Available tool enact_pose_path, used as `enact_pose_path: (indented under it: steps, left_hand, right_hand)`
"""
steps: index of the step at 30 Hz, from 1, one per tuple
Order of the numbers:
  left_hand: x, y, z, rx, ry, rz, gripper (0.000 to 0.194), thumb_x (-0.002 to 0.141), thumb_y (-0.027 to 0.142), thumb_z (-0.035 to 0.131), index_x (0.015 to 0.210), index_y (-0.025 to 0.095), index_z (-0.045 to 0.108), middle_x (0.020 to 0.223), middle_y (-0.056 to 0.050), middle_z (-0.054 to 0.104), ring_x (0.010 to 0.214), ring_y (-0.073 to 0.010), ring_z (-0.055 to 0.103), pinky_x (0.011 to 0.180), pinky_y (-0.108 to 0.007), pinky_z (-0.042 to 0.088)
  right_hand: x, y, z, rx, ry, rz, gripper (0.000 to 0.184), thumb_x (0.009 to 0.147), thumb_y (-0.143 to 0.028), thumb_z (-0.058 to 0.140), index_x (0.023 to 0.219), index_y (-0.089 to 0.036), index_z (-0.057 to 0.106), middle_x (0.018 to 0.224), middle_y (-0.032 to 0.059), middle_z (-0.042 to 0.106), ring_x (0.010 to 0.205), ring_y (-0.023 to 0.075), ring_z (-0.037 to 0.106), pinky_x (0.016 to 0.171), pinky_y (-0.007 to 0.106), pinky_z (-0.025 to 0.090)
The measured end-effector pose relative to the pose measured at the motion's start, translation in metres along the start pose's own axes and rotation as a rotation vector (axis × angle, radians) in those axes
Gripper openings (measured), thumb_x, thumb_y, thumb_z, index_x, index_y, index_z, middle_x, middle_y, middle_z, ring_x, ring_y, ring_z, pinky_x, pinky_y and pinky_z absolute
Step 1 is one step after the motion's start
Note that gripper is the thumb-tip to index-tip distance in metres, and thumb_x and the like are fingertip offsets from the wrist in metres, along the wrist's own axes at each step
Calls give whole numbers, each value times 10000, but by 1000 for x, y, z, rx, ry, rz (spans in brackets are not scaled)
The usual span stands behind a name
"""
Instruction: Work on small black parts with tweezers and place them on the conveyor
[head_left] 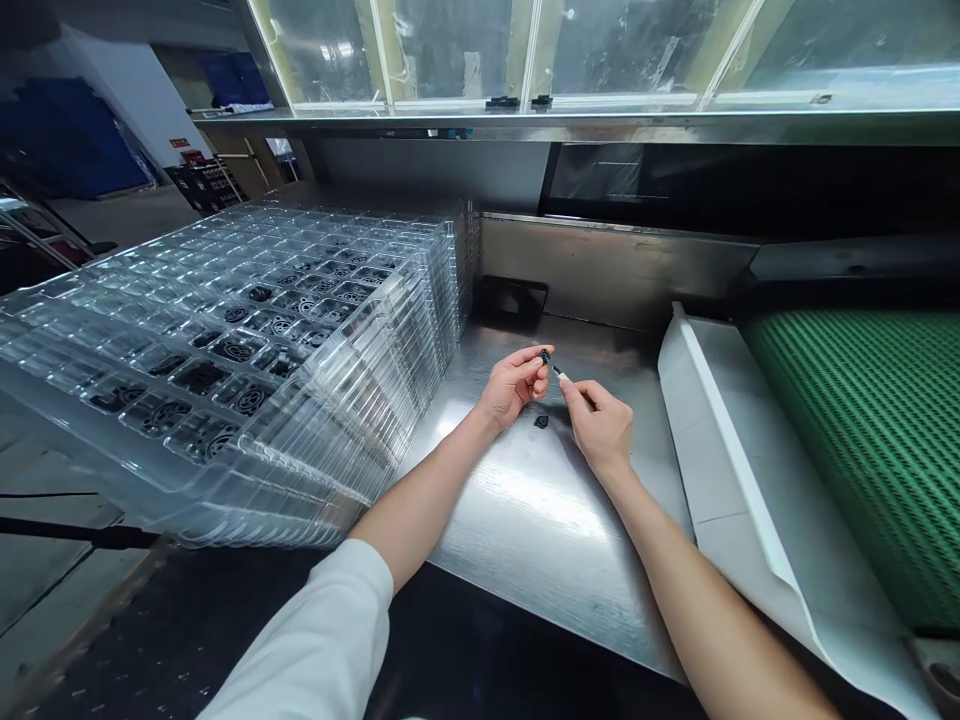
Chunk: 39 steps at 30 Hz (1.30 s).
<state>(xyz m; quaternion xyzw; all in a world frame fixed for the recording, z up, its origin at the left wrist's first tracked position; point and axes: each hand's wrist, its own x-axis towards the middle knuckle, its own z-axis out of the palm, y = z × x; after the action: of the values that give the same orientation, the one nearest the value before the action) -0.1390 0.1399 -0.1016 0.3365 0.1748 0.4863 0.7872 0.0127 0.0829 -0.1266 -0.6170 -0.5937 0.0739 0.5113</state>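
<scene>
My left hand (514, 385) pinches a small black part (545, 356) between thumb and fingertips, above the metal table (517, 500). My right hand (602, 422) is closed on a slim tool with a pale handle and a dark tip (556, 371); its exact kind is too small to tell. The tip points at the black part, close to it or touching it. A second small black part (541, 422) lies on the table below and between my hands.
On the left rises a tall stack of clear plastic trays (390, 380), the top one partly filled with black parts (250, 400). A white guard (720, 460) and a green conveyor belt (862, 420) run along the right. A metal-framed window panel (480, 120) spans overhead.
</scene>
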Motion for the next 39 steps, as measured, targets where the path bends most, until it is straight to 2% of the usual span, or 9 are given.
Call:
enact_pose_path:
  steps: [22, 29, 35, 39]
  left_hand:
    - [1, -1, -2, 13, -8, -14, 387, 778, 249, 809, 1134, 140, 703, 706, 19, 571, 551, -64, 482, 540, -214, 327]
    - [2, -5, -5, 53, 66, -24, 357, 792, 248, 790, 1115, 133, 691, 719, 16, 571, 555, -71, 512, 543, -213, 344]
    - [1, -10, -2, 175, -56, -86, 407, 777, 293, 786, 1129, 107, 704, 672, 4, 591, 524, -97, 541, 525, -233, 376]
    - [1, -13, -1, 230, -97, -124, 405, 770, 297, 769, 1111, 90, 698, 623, 8, 575, 499, -115, 550, 503, -243, 384]
  right_hand:
    - [0, -3, 1, 21, -4, 26, 547, 945, -698, 549, 758, -204, 691, 615, -2, 576, 585, 151, 485, 627, 293, 357]
    - [2, 2, 1, 203, 153, 63, 533, 950, -687, 533, 808, -190, 663, 665, 7, 569, 619, 165, 493, 620, 292, 393]
    - [-2, -2, 8, 347, 21, 68, 404, 897, -599, 665, 863, -197, 667, 779, 31, 663, 678, 181, 570, 641, 296, 448]
    - [-3, -9, 10, 421, 8, 106, 347, 863, -550, 691, 822, -210, 634, 788, 49, 687, 701, 204, 613, 664, 314, 490]
